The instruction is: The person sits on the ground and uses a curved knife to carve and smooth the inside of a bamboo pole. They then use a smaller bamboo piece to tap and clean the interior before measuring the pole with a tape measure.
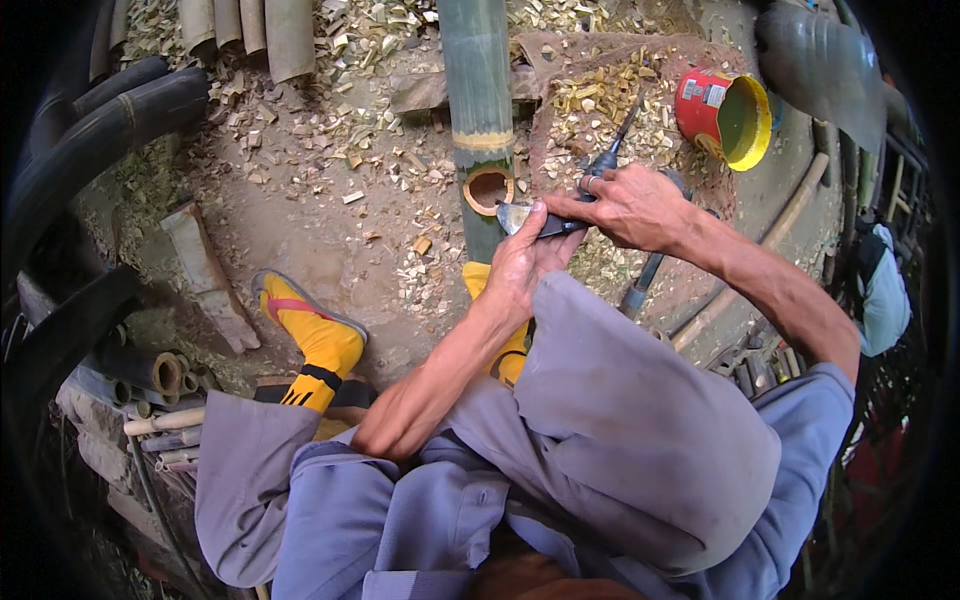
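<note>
**Bamboo pole (478,80), a round hole (488,188) in its side**

Just beyond the left hand (522,262) lies the hole's near edge. That hand pinches a dark tool (562,226) with a pale, flat end, thumb on top. The right hand (637,207) stretches its index finger to the left thumb, other fingers curled; whether they grip the pointed tool (606,160) beside them, I cannot tell. Wood chips (585,90) lie beyond both hands, a red bucket (700,102) past the right.

I'm working in a scruffy bamboo workshop, chips (350,50) are littering the ground (310,215), cut tubes (138,366) are lying stacked.
</note>
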Demonstrator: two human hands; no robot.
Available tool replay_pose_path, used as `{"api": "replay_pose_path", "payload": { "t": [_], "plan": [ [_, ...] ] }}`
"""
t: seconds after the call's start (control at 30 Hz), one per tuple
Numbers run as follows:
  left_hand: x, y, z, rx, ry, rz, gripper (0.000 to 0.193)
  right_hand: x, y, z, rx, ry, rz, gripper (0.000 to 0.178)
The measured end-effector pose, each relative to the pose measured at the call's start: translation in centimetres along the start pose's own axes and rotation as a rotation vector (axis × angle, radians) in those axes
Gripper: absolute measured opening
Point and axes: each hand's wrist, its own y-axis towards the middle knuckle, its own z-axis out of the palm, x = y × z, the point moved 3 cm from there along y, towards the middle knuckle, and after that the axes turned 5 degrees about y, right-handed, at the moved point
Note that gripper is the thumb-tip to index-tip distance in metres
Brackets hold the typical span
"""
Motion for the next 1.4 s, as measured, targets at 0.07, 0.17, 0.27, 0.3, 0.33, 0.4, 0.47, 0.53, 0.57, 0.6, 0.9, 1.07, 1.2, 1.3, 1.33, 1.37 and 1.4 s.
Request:
{"api": "replay_pose_path", "payload": {
  "t": [0.07,0.17,0.27,0.3,0.33,0.4,0.47,0.53,0.57,0.6,0.9,1.07,1.2,1.3,1.33,1.37,1.4],
  "plan": [
    [-0.8,-0.6,0.0,-0.133,0.005,-0.064,0.036,0.1,0.5,0.2,0.073,0.076,0.042,0.061],
    [-1.9,-1.1,-0.5,-0.211,0.105,-0.142,0.032,0.9,1.0,1.4,0.097,0.188,0.099,0.065],
    [-3.4,-1.9,0.0,-0.291,0.495,-0.177,0.027,2.5,0.1,4.1,-0.017,0.448,0.177,0.068],
    [-3.9,-2.0,-0.3,-0.313,0.600,-0.215,0.026,3.7,0.2,5.7,-0.138,0.637,0.217,0.066],
    [-4.4,-1.8,-0.7,-0.335,0.702,-0.249,0.026,5.0,0.4,7.5,-0.260,0.823,0.252,0.063],
    [-6.7,-2.4,-1.1,-0.442,1.052,-0.267,0.027,8.6,2.3,7.6,-0.360,1.359,0.328,0.053],
    [-7.6,-2.3,-0.3,-0.448,1.250,-0.342,0.028,11.4,3.4,8.9,-0.563,1.318,0.498,0.055],
    [-7.3,-2.1,0.0,-0.443,1.306,-0.396,0.028,11.5,2.1,9.5,-0.550,1.279,0.572,0.061],
    [-6.8,-1.5,-0.5,-0.450,1.295,-0.425,0.029,10.9,1.9,9.8,-0.544,1.260,0.586,0.064],
    [-6.0,-1.2,-0.3,-0.381,1.289,-0.367,0.028,10.1,1.5,9.1,-0.612,1.170,0.591,0.060],
    [-4.9,0.7,2.2,-0.052,0.496,-0.017,0.031,2.4,1.6,-0.1,-0.162,0.267,0.336,0.039],
    [-4.7,0.8,1.1,0.212,-0.040,0.095,0.029,2.5,4.8,-4.4,-0.159,-0.191,0.032,0.016],
    [-4.5,0.9,0.4,0.381,-0.540,0.014,0.030,5.2,8.5,-6.5,0.015,-0.745,-0.310,0.015],
    [-2.1,2.8,-0.5,0.325,-0.435,0.069,0.034,1.9,7.1,-4.6,-0.167,-0.515,-0.305,0.010],
    [-0.9,2.0,1.3,0.254,-0.327,0.120,0.030,0.9,6.0,-4.5,-0.095,-0.409,-0.244,0.009],
    [0.0,0.9,2.4,0.164,-0.228,0.156,0.028,1.0,4.6,-3.8,-0.008,-0.284,-0.180,0.011],
    [-0.1,0.9,2.6,0.008,-0.162,0.149,0.029,0.8,4.0,-3.4,-0.019,-0.198,-0.122,0.013]
  ]
}}
